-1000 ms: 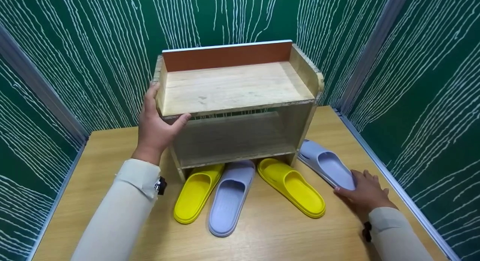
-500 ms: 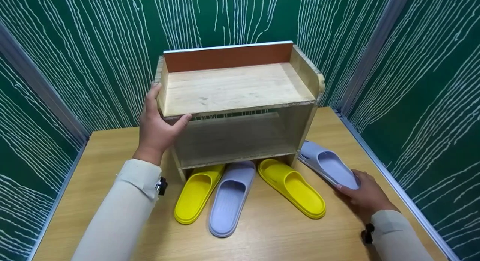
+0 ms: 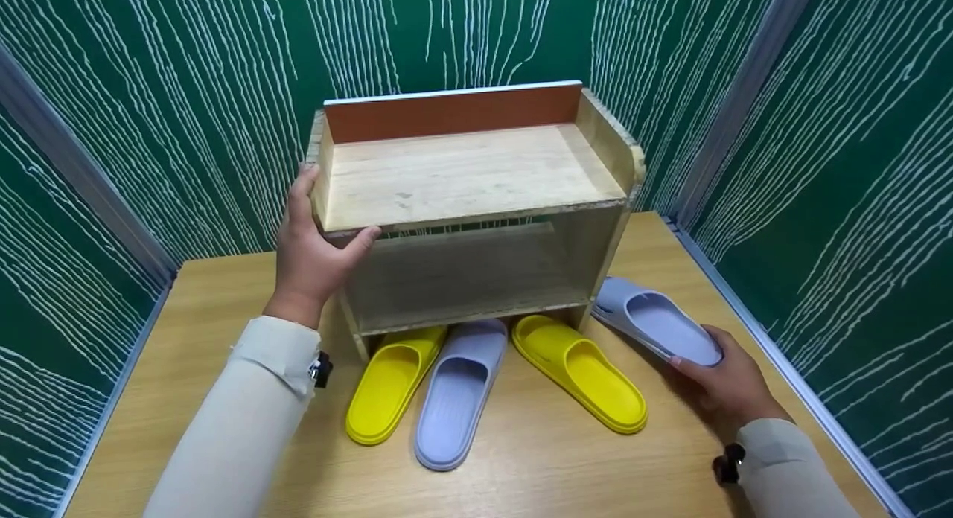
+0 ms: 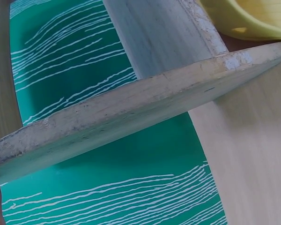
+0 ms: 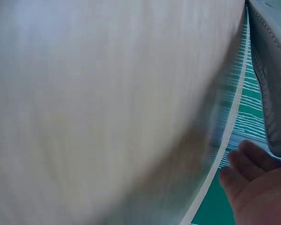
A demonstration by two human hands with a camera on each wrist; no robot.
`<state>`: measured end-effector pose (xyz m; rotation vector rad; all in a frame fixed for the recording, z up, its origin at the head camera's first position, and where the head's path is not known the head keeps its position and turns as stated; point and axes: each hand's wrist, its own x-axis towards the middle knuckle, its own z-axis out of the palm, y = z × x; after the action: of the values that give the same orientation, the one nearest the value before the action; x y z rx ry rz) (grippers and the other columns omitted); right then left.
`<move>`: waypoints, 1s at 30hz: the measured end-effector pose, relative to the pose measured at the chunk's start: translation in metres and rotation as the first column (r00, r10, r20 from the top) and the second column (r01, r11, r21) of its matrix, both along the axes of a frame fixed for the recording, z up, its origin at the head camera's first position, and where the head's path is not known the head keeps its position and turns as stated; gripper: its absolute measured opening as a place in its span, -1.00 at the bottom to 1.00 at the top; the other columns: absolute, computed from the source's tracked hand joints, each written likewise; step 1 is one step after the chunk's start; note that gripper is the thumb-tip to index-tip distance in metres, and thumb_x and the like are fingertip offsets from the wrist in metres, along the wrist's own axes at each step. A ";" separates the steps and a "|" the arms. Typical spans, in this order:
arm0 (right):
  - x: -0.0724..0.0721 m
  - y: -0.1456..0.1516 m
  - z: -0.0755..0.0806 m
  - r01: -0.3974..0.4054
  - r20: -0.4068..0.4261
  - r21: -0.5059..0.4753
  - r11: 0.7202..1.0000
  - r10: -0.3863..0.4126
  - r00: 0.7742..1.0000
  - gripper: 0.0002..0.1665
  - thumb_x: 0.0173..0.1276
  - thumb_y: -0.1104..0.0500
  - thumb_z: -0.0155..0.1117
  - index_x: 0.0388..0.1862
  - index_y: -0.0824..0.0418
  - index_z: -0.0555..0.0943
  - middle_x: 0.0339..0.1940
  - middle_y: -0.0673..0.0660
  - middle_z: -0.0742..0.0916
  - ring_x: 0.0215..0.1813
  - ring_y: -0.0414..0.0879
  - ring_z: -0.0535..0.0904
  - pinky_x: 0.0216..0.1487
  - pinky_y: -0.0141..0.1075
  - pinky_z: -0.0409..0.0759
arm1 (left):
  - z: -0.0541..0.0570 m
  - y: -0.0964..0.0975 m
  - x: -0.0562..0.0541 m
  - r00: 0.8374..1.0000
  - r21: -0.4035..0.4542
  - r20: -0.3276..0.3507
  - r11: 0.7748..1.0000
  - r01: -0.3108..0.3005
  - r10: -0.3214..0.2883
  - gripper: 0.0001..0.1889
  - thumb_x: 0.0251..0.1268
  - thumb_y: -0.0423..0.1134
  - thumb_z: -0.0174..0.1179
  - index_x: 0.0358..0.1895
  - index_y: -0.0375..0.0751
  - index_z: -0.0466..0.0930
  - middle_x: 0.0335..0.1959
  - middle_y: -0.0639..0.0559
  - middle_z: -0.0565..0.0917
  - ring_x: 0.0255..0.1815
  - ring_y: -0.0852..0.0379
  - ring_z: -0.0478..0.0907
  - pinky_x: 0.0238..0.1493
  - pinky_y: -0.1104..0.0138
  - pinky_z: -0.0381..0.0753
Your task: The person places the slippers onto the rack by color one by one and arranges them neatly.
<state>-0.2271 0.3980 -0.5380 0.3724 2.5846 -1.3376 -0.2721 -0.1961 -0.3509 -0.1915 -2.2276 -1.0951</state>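
Observation:
My left hand (image 3: pixel 309 254) grips the left front corner of a small wooden shoe rack (image 3: pixel 476 168), thumb on the front edge of its top shelf. At the right, my right hand (image 3: pixel 733 376) pinches the heel of a lavender slide slipper (image 3: pixel 670 332), thumb on the near side. That heel is tipped up off the table, and the toe points toward the rack's right leg. In the right wrist view, fingers (image 5: pixel 246 164) show beside the slipper's sole edge (image 5: pixel 269 84). The left wrist view shows the rack's side panel (image 4: pixel 131 98) close up.
Under the rack's front stand a yellow slipper (image 3: pixel 383 391), a lavender slipper (image 3: pixel 450 414) and another yellow slipper (image 3: pixel 603 384), toes inward. Green walls (image 3: pixel 856 168) with white streaks enclose the wooden table (image 3: pixel 551 473) at the back and sides.
My right hand has raised the lavender slipper's heel and shifted it slightly right, its fingers drawn further under the heel. My left hand and the rack stay in place.

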 end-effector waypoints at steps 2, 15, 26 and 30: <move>0.000 -0.002 0.002 0.007 -0.030 0.012 1.000 -0.007 1.000 0.58 0.10 -0.48 0.54 0.79 0.06 -0.19 0.72 0.43 0.10 0.48 0.46 0.18 0.53 0.43 0.21 | 0.000 0.000 0.001 1.000 0.004 0.006 1.000 0.002 -0.002 0.06 0.09 0.08 0.57 0.63 0.11 0.12 0.74 0.08 0.11 0.67 0.00 0.21 0.64 0.12 0.25; 0.003 -0.009 0.005 0.119 -0.187 -0.014 0.993 -0.120 0.975 0.36 0.30 -0.30 0.51 0.76 0.25 -0.04 0.70 0.48 0.16 0.51 0.47 0.21 0.54 0.38 0.23 | 0.000 0.003 0.001 1.000 0.015 0.004 1.000 0.003 -0.003 0.07 0.07 0.10 0.58 0.63 0.10 0.12 0.74 0.09 0.10 0.68 0.02 0.18 0.65 0.15 0.22; 0.013 0.003 0.010 0.159 -0.149 -0.093 0.983 -0.171 0.974 0.47 0.18 -0.44 0.50 0.79 0.10 -0.10 0.74 0.40 0.10 0.56 0.45 0.14 0.54 0.44 0.17 | -0.001 0.002 0.003 1.000 0.020 -0.004 1.000 0.007 -0.007 0.05 0.09 0.07 0.58 0.62 0.08 0.14 0.74 0.05 0.10 0.69 -0.01 0.17 0.65 0.13 0.21; 0.017 0.012 0.013 0.138 -0.164 -0.094 0.986 -0.152 0.975 0.46 0.18 -0.45 0.48 0.79 0.07 -0.10 0.74 0.40 0.07 0.55 0.47 0.12 0.50 0.50 0.17 | -0.001 0.003 0.002 1.000 0.021 -0.013 1.000 0.006 -0.006 0.05 0.08 0.06 0.58 0.61 0.08 0.14 0.74 0.04 0.11 0.68 -0.01 0.18 0.65 0.13 0.22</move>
<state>-0.2098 0.4104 -0.5246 0.4600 2.6731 -1.5849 -0.2696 -0.1935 -0.3523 -0.1952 -2.2048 -1.1171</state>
